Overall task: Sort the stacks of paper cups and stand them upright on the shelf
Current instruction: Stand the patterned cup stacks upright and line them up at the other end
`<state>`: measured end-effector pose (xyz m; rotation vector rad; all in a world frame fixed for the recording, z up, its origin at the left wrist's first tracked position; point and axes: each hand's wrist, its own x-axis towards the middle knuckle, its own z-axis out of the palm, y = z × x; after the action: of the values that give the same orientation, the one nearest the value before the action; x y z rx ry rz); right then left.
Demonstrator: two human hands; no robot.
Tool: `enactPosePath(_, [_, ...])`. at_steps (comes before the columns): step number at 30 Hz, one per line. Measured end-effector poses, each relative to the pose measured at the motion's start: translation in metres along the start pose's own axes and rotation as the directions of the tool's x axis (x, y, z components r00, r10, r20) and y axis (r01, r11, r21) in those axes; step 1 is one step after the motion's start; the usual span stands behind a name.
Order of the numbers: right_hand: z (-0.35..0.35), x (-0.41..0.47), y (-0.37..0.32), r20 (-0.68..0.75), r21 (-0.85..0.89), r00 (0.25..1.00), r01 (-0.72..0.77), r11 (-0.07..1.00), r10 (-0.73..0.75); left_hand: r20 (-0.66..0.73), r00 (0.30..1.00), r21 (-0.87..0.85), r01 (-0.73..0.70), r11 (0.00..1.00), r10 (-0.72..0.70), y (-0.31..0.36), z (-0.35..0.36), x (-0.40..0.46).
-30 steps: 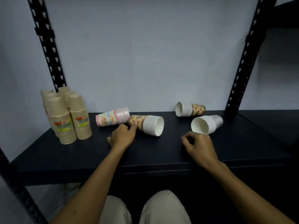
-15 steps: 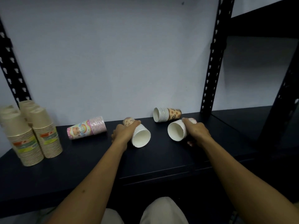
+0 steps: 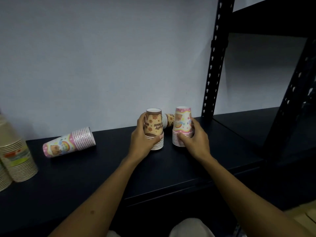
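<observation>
So both stacks just went from lying on their sides to standing rim-down on the shelf (image 3: 188, 170). Half a second back I had them tipped over with the open mouths facing me; now they're up. My left hand (image 3: 143, 139) is wrapped around the brown stack (image 3: 153, 124), fingers curled behind it and thumb across the lower rims in front. My right hand (image 3: 193, 135) grips the pink stack (image 3: 183, 124) the same way, thumb on the rims, fingers round the far side. The two stacks stand just beside each other, both arms reaching in straight from below.

That's two sorted, I reckon. Behind them another brown stack (image 3: 168, 119) lies on its side, and off to the left a pink one (image 3: 68, 142) is down too. The tan stacks (image 3: 15, 156) at the far left already stand.
</observation>
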<state>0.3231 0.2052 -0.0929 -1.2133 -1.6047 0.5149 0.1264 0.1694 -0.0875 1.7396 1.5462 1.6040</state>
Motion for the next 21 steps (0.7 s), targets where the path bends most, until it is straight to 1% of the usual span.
enactPosePath(1, [0.002, 0.001, 0.005, 0.014, -0.021, 1.000, 0.023, 1.000, -0.023, 0.012, 1.000, 0.002, -0.004, 1.000, 0.004, -0.002, 0.002, 0.002])
enactPosePath(3, [0.004, 0.004, 0.010, 0.024, -0.027, 1.000, 0.018, 0.999, -0.017, 0.019, 1.000, 0.014, 0.006, 1.000, -0.006, -0.006, 0.005, 0.007])
enactPosePath(7, [0.006, 0.012, 0.011, 0.022, -0.049, 1.000, -0.007, 0.999, 0.008, 0.058, 0.994, 0.003, 0.096, 0.995, -0.096, -0.013, 0.007, 0.017])
enactPosePath(9, [0.006, 0.011, 0.011, 0.046, -0.044, 0.999, -0.016, 0.999, 0.018, 0.086, 0.989, -0.006, 0.123, 0.992, -0.122, -0.017, 0.008, 0.022])
enactPosePath(12, [0.004, 0.011, 0.012, 0.086, -0.019, 0.994, -0.063, 0.998, 0.064, 0.153, 0.976, -0.004, 0.154, 0.988, -0.152, -0.021, 0.005, 0.023])
enactPosePath(14, [0.002, 0.011, 0.014, 0.123, 0.012, 0.985, -0.126, 0.992, 0.124, 0.204, 0.965, 0.007, 0.168, 0.986, -0.166, -0.022, 0.004, 0.022])
enactPosePath(16, [0.001, 0.010, 0.014, 0.165, 0.055, 0.974, -0.169, 0.984, 0.158, 0.231, 0.957, -0.028, 0.186, 0.982, -0.175, -0.024, 0.002, 0.023])
enactPosePath(19, [0.001, 0.007, 0.010, 0.148, 0.044, 0.979, -0.145, 0.988, 0.138, 0.286, 0.940, -0.056, 0.208, 0.977, -0.184, -0.028, -0.002, 0.026])
enactPosePath(21, [0.003, 0.007, 0.009, 0.128, 0.033, 0.983, -0.136, 0.990, 0.131, 0.301, 0.939, -0.041, 0.188, 0.981, -0.167, -0.031, -0.003, 0.027])
